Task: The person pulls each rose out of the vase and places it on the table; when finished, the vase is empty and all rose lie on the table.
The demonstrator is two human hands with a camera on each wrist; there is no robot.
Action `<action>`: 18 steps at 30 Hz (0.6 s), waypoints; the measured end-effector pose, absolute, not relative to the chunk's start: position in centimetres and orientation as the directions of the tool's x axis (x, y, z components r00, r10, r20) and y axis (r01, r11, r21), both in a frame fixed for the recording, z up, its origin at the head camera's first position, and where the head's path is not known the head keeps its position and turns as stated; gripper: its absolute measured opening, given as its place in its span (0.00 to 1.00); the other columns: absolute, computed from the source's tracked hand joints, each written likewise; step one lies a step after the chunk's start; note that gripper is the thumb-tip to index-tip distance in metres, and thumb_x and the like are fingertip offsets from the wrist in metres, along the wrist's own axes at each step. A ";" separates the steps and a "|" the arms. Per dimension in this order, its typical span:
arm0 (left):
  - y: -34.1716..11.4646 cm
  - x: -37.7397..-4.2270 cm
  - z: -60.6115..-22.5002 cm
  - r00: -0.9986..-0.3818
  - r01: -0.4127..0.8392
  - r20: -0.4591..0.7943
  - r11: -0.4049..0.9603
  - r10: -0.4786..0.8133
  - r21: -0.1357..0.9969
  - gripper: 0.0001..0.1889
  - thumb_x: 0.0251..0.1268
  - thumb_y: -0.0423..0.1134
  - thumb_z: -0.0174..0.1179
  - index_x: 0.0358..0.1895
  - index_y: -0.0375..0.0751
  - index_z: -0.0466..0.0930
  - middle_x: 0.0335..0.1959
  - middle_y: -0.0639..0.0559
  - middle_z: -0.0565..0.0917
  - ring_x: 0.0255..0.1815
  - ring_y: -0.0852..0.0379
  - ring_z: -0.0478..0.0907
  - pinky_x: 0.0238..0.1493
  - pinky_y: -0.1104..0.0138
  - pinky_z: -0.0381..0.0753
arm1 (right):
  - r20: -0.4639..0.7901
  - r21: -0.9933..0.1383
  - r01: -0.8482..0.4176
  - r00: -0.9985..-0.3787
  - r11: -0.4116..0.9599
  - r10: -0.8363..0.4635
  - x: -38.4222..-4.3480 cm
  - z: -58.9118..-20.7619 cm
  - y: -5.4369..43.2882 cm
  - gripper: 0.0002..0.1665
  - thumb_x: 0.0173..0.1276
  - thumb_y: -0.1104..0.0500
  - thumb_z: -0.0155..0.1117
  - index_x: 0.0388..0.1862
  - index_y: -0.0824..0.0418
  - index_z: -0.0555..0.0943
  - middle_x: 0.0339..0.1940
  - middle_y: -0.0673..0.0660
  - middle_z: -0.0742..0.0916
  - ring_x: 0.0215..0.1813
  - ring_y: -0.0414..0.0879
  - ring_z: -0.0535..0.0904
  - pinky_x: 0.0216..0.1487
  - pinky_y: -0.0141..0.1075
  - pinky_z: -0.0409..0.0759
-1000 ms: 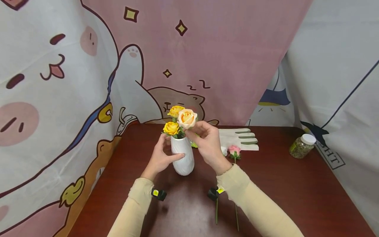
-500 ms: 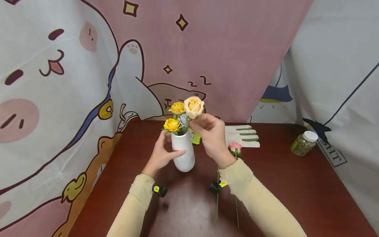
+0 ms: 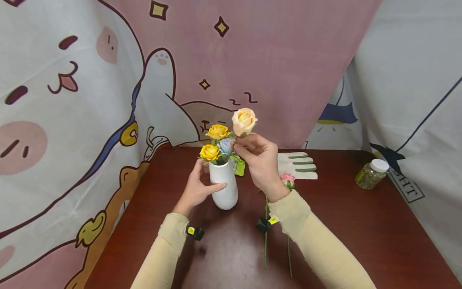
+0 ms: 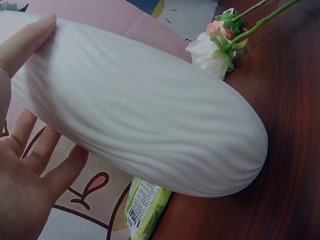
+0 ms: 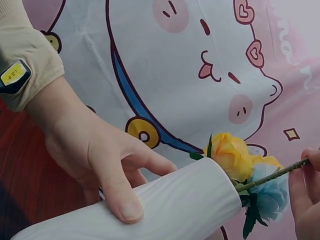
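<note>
A white ribbed vase is held by my left hand, its thumb across the near side and the other fingers round the left. Two yellow roses and a pale blue rose stand in its mouth. My right hand pinches a cream rose just under the bloom, up and right of the vase. In the right wrist view the thorny green stem of that rose runs from the fingertips into the vase mouth; its lower end is hidden inside.
Right of the vase lie a pink rose and a white rose, stems toward the front. Behind are a green packet and a white glove. A lidded jar stands far right. Printed cloth hangs round the table.
My right hand has moved the cream rose up and to the right, drawing its stem partly out of the vase. The blue rose has come into sight. My left hand stays on the vase.
</note>
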State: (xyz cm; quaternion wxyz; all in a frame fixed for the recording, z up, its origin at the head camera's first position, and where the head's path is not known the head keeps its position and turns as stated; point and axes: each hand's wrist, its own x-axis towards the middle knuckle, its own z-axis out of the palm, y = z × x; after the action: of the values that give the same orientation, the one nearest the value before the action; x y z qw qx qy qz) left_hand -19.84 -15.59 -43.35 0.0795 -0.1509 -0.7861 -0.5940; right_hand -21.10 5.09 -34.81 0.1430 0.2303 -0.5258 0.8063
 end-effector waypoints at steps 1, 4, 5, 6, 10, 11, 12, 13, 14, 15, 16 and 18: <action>-15.6 -19.9 -43.3 -0.942 0.332 0.305 0.250 0.142 0.909 0.42 0.53 0.29 0.80 0.70 0.40 0.65 0.61 0.35 0.79 0.62 0.33 0.76 0.65 0.38 0.73 | 0.527 -0.781 -0.480 -0.850 -0.401 -0.008 -21.1 -34.8 5.0 0.08 0.67 0.79 0.68 0.40 0.69 0.87 0.46 0.65 0.91 0.47 0.47 0.90 0.52 0.41 0.88; -15.7 -19.9 -43.4 -0.942 0.331 0.304 0.256 0.141 0.908 0.42 0.53 0.30 0.80 0.70 0.41 0.65 0.60 0.35 0.79 0.62 0.33 0.76 0.65 0.39 0.74 | 0.546 -0.775 -0.506 -0.838 -0.378 0.002 -21.1 -34.8 4.8 0.06 0.67 0.78 0.68 0.42 0.78 0.83 0.47 0.68 0.89 0.47 0.46 0.90 0.52 0.41 0.88; -15.7 -19.9 -43.4 -0.943 0.330 0.303 0.256 0.141 0.909 0.42 0.53 0.30 0.80 0.70 0.41 0.65 0.60 0.35 0.79 0.62 0.33 0.77 0.65 0.39 0.74 | 0.555 -0.773 -0.518 -0.832 -0.367 0.006 -21.1 -34.8 4.7 0.07 0.67 0.78 0.68 0.43 0.80 0.82 0.47 0.69 0.88 0.48 0.46 0.90 0.53 0.40 0.88; -15.7 -19.8 -43.4 -0.942 0.331 0.303 0.255 0.141 0.909 0.42 0.53 0.30 0.80 0.70 0.41 0.65 0.60 0.34 0.79 0.62 0.33 0.77 0.65 0.39 0.74 | 0.562 -0.771 -0.528 -0.827 -0.356 0.009 -21.1 -34.8 4.7 0.07 0.67 0.78 0.68 0.43 0.81 0.82 0.47 0.71 0.88 0.48 0.46 0.90 0.53 0.40 0.87; -15.7 -19.8 -43.5 -0.942 0.333 0.305 0.254 0.142 0.908 0.42 0.53 0.29 0.80 0.69 0.41 0.65 0.61 0.35 0.80 0.62 0.34 0.77 0.64 0.39 0.74 | 0.592 -0.758 -0.565 -0.805 -0.327 0.018 -21.0 -34.7 4.4 0.07 0.67 0.78 0.68 0.43 0.81 0.82 0.46 0.74 0.86 0.49 0.47 0.90 0.53 0.40 0.87; -15.7 -19.8 -43.5 -0.941 0.334 0.306 0.254 0.143 0.908 0.42 0.53 0.30 0.80 0.69 0.42 0.65 0.61 0.35 0.80 0.62 0.34 0.77 0.64 0.40 0.74 | 0.601 -0.753 -0.575 -0.799 -0.320 0.021 -21.0 -34.6 4.4 0.07 0.67 0.78 0.68 0.43 0.81 0.82 0.46 0.71 0.87 0.50 0.47 0.90 0.53 0.40 0.87; -15.7 -19.8 -43.5 -0.941 0.334 0.306 0.256 0.144 0.907 0.42 0.52 0.30 0.80 0.69 0.42 0.65 0.61 0.36 0.80 0.62 0.34 0.77 0.64 0.40 0.74 | 0.612 -0.747 -0.587 -0.790 -0.312 0.023 -21.0 -34.4 4.3 0.07 0.67 0.78 0.69 0.43 0.81 0.83 0.45 0.68 0.88 0.50 0.48 0.90 0.53 0.40 0.87; -15.7 -19.8 -43.5 -0.941 0.335 0.307 0.258 0.145 0.906 0.42 0.52 0.30 0.81 0.69 0.42 0.65 0.60 0.36 0.80 0.62 0.34 0.77 0.64 0.40 0.74 | 0.625 -0.738 -0.602 -0.780 -0.306 0.026 -21.0 -34.2 4.3 0.07 0.67 0.78 0.69 0.43 0.80 0.83 0.44 0.66 0.88 0.50 0.48 0.90 0.53 0.40 0.87; -15.7 -19.8 -43.5 -0.940 0.336 0.307 0.257 0.146 0.906 0.42 0.52 0.30 0.81 0.69 0.43 0.66 0.61 0.37 0.80 0.62 0.34 0.77 0.65 0.40 0.74 | 0.639 -0.728 -0.616 -0.769 -0.299 0.027 -21.0 -34.0 4.3 0.08 0.67 0.77 0.69 0.43 0.80 0.83 0.44 0.63 0.89 0.49 0.49 0.90 0.53 0.40 0.87; -15.7 -19.9 -43.5 -0.940 0.336 0.307 0.255 0.146 0.907 0.42 0.53 0.30 0.81 0.69 0.43 0.66 0.61 0.37 0.80 0.62 0.34 0.77 0.65 0.40 0.74 | 0.654 -0.717 -0.632 -0.756 -0.293 0.029 -21.0 -33.7 4.3 0.08 0.66 0.77 0.70 0.44 0.80 0.83 0.44 0.62 0.90 0.50 0.51 0.90 0.53 0.41 0.87; -15.8 -19.9 -43.5 -0.940 0.337 0.308 0.253 0.148 0.907 0.42 0.53 0.30 0.81 0.69 0.43 0.66 0.61 0.37 0.80 0.62 0.34 0.77 0.65 0.40 0.74 | 0.668 -0.707 -0.647 -0.744 -0.286 0.029 -21.0 -33.3 4.3 0.08 0.66 0.77 0.70 0.44 0.80 0.83 0.44 0.60 0.90 0.49 0.51 0.90 0.53 0.42 0.87; -15.8 -19.9 -43.6 -0.938 0.342 0.312 0.248 0.152 0.906 0.42 0.53 0.30 0.80 0.69 0.43 0.66 0.62 0.37 0.80 0.63 0.34 0.77 0.66 0.40 0.74 | 0.687 -0.692 -0.667 -0.726 -0.275 0.031 -21.0 -32.7 4.5 0.09 0.66 0.77 0.71 0.44 0.79 0.84 0.44 0.60 0.90 0.49 0.53 0.90 0.54 0.42 0.87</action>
State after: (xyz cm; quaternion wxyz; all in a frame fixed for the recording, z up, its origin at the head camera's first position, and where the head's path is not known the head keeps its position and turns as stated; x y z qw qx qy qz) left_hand -19.93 -15.82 -43.55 0.0799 -0.1570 -0.7860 -0.5925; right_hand -21.05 4.47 -32.73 0.2343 0.2870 -0.5547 0.7450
